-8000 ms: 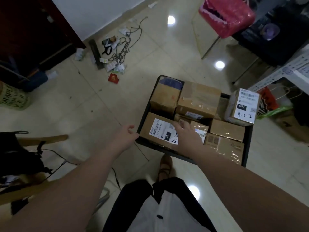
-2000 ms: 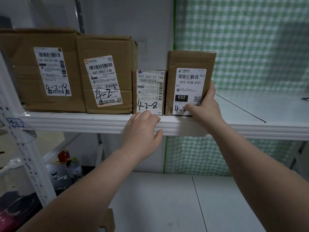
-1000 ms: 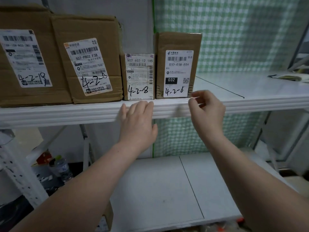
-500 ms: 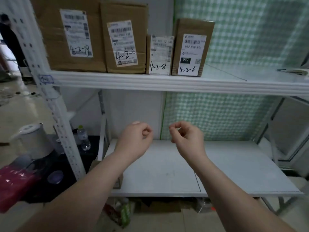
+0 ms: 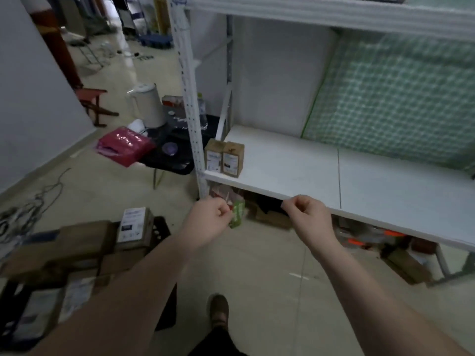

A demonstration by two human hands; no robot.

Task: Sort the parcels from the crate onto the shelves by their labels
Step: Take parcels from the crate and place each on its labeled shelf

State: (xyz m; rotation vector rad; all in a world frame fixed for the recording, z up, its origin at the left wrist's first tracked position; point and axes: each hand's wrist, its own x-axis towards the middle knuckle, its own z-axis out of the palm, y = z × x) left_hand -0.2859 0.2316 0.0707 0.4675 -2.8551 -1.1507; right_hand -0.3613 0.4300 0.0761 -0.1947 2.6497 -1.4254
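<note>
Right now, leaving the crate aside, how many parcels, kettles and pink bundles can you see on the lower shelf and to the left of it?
Parcels on the lower shelf: 2
White kettle: 1
Pink bundle: 1
Total: 4

Makeshift parcel storeroom, white metal shelving (image 5: 282, 165), crate (image 5: 161, 228) of labelled cardboard parcels (image 5: 87, 241), cluttered tiled floor (image 5: 257, 265)

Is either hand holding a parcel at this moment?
No: the left hand and the right hand are both curled and empty.
</note>
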